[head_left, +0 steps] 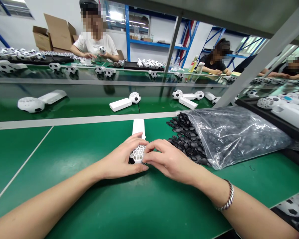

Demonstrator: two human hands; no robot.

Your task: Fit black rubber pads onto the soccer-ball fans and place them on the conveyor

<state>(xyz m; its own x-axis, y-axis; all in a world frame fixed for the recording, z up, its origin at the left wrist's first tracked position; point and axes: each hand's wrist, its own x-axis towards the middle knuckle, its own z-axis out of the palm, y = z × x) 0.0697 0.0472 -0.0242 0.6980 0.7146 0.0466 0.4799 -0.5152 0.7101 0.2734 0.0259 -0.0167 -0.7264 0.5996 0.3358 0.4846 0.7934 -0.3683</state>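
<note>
A white handheld fan with a football-patterned round head lies on the green work surface, its handle pointing away from me. My left hand curls around the left side of the head, thumb at the near edge and fingers over the far edge. The white grille faces up, and a black patch shows at its left. Against the head's right edge, my right hand has its thumb and fingertips pinched together; whatever they hold, if anything, is hidden. Small black plastic pieces spill from a clear plastic bag to the right.
Beyond a pale strip, more fans lie on a green conveyor. A black tray of fans stands at the right. A slanted metal post rises behind the bag. Co-workers, one in a white shirt, sit across the line.
</note>
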